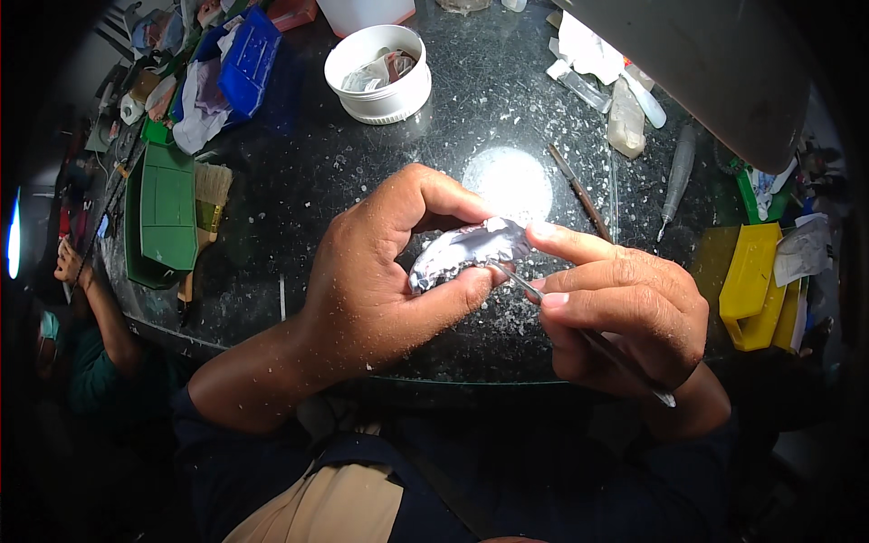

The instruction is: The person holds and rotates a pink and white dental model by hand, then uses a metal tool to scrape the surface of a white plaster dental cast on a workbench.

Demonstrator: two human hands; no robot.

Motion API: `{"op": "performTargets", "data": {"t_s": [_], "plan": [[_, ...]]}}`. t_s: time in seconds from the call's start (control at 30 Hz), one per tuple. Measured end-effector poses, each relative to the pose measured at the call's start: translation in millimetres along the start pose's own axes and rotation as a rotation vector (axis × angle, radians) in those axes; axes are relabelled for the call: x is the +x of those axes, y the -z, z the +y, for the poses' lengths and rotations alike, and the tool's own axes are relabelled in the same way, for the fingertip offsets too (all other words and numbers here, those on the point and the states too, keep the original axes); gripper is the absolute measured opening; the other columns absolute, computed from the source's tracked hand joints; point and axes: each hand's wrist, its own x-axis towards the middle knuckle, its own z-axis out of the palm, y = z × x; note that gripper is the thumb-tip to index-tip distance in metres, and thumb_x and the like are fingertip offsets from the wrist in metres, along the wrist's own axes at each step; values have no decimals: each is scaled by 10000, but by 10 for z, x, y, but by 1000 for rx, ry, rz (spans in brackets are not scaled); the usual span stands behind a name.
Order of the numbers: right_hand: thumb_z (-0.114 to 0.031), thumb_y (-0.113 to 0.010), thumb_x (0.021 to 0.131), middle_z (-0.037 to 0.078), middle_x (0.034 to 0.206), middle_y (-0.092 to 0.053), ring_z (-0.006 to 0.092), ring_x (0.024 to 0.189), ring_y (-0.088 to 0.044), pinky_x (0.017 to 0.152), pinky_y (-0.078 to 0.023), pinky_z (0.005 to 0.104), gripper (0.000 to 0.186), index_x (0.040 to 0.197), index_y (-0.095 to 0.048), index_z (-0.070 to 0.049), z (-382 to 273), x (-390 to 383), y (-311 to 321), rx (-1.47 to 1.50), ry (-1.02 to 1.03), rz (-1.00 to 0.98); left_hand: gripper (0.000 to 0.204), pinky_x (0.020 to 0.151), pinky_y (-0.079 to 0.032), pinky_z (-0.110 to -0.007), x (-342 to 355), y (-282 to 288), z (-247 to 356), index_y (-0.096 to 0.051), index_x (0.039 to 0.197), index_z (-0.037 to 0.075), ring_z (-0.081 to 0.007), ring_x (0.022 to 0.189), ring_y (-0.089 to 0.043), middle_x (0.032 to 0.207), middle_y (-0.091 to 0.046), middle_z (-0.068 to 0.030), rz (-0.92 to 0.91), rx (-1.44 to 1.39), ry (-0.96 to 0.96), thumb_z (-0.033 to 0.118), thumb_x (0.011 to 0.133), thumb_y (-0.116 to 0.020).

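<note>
A whitish-grey, curved lump with a chipped rim, perhaps a plaster cast [466, 249], rests in my left hand [389, 253], the thumb along its near edge and the fingers curled over its far side. My right hand [629, 303] grips a slim metal carving tool [608, 346] like a pen. The tool's tip touches the near rim of the lump beside my left thumb. My right index fingertip reaches the lump's right end. White crumbs and dust lie on the dark table [434, 348] below and cling to my left hand and forearm.
At the left are a green bin [163, 213], a brush [213, 195] and a blue bin [249, 68]. A white tub [378, 77] stands behind; a brown-handled tool [579, 195], grey handpiece [679, 181] and yellow bin [749, 285] lie right. Another person's hand [71, 262] shows far left.
</note>
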Motion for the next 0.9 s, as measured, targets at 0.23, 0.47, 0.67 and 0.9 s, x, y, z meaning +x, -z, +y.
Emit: {"op": "performTargets", "data": {"t_s": [0.23,0.47,0.67,0.9], "plan": [[3,-785,999,125,893,-795,292,959,-848,1026,-679,536,165,1140,-700,-7,4,-48,19,93,-27,-17,410,1034,-623,-339,3,-32,19,-572,1322,-31,-182,1169,-757,1264,-699,-162,13,-17,15,-105,962,-753],[-30,-768,1052,116,900,-774,301,995,-833,996,-689,499,137,1151,-672,-31,-1,-34,21,100,-40,40,348,937,-614,-311,1,-71,48,-689,1245,1,-140,1085,-760,1138,-773,-108,92,-119,18,42,944,-859],[-24,-789,1028,102,898,-783,272,950,-835,962,-708,496,123,1120,-708,-24,-5,-9,3,78,-4,30,359,928,-616,-309,-15,-72,12,-685,1241,-3,-137,1068,-763,1131,-775,-105,113,-153,26,39,927,-854],[-80,-809,1025,107,891,-794,251,917,-835,969,-708,524,109,1083,-755,-6,26,6,15,53,12,-7,369,928,-616,-317,-14,-68,8,-695,1225,-7,-147,1063,-767,1128,-776,-112,133,-135,49,32,895,-857]]}}
